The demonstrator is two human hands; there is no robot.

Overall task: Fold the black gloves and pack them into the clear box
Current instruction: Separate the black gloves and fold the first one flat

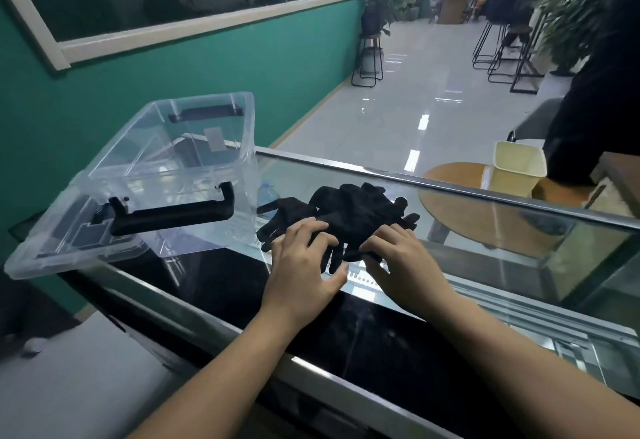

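A person's 2 bare hands work on a loose heap of black gloves [356,210] lying on a glass-topped desk [485,230], just right of the clear box [114,147].

The left hand [304,258] arches over the near left part of the heap. Its fingers [313,227] are bent and slightly spread with the tips down on the cloth, while the thumb lies apart on the glass. This probably pins the gloves flat for folding. Whether the fingers hook any cloth cannot be told.

The right hand [398,255] sits at the near right edge. Its fingers [384,234] are bent, close together and tucked into a fold of cloth, apparently pinching it to turn it over.

The box stands open and empty at the left end of the desk, within easy reach for packing. Its black handle [169,216] faces the person.

A pale sticker [214,138] on the box's far wall is too blurred to read. No brand or writing shows on the gloves.
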